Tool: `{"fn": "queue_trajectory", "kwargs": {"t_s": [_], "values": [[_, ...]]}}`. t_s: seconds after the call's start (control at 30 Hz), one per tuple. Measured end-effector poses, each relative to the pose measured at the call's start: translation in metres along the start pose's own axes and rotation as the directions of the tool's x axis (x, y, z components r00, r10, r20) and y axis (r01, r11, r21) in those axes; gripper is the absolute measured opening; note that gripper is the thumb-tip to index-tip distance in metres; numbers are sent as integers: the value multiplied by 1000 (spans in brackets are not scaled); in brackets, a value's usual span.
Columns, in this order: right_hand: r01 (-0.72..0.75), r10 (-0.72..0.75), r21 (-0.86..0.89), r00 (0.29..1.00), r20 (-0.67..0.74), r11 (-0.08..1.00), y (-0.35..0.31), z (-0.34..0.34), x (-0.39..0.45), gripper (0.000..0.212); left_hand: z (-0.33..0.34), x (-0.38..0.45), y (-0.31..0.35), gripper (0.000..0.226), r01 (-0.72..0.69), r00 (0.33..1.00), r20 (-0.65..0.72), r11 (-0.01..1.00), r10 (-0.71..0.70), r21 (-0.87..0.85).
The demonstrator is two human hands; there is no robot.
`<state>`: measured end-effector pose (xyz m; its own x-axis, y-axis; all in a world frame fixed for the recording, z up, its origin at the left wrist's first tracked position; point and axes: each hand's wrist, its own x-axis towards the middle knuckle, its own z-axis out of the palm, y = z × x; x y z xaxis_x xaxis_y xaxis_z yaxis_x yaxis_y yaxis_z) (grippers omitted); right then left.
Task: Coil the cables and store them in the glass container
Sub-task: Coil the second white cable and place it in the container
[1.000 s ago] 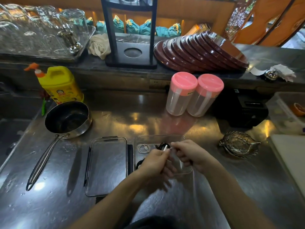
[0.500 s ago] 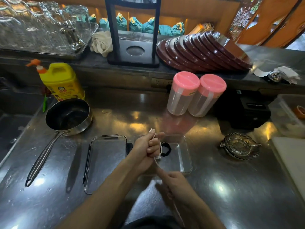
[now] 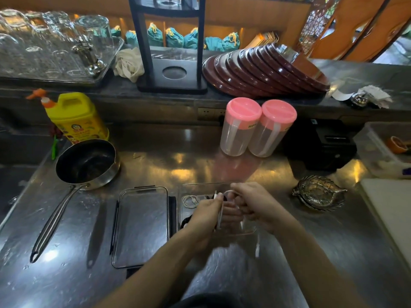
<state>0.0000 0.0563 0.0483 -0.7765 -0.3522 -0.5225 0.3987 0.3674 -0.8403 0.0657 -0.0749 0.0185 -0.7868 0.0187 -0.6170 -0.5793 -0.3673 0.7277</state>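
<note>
Both hands up over the glass container (image 3: 249, 230), so each finished loop drops straight in. Left hand (image 3: 205, 215) curled round a bundle of white cable (image 3: 219, 215) as the winding core; right hand (image 3: 255, 202) pinching the next loop, loose end dangling below. Inside already: a small white coil (image 3: 189, 201) and a dark one, mostly hidden.

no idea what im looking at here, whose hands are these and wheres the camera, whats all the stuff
No machine here: a person wears a camera on the head, looking down at both bare hands over a steel counter. The left hand and right hand are winding a white cable above a clear glass container, which already has a small coiled cable inside. The loose plug end dangles. Beside it lies the container's lid; further off stand a saucepan and two pink-lidded jars.
</note>
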Motion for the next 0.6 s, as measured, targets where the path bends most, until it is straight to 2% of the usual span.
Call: {"fn": "queue_trajectory", "kwargs": {"t_s": [0.1,0.2,0.23,0.3,0.4,0.53,0.6], "values": [[190,-255,-293,946,-201,937,10,33,-21,36,1,5,5,48,-58,993,-111,996,50,-69],[276,-323,-246,930,-176,929,40,65,-40,32,2,9,16,45,-79,991,-124,977,55,-198],[278,-307,-191,940,-150,942,51,74,-43,30,1,10,19,45,-76,994,-97,964,52,-255],[216,-209,69,973,-99,974,71,79,-44,31,-4,10,24,42,-64,998,-32,932,56,-358],[-33,7,401,998,67,916,93,64,-38,40,-17,9,27,40,-17,988,127,862,94,-507],[-146,-11,687,976,218,712,102,33,-29,44,-21,5,21,33,123,933,346,811,103,-572],[-163,-31,844,978,208,511,102,23,-27,56,-24,4,17,31,174,902,413,775,122,-608]]}}
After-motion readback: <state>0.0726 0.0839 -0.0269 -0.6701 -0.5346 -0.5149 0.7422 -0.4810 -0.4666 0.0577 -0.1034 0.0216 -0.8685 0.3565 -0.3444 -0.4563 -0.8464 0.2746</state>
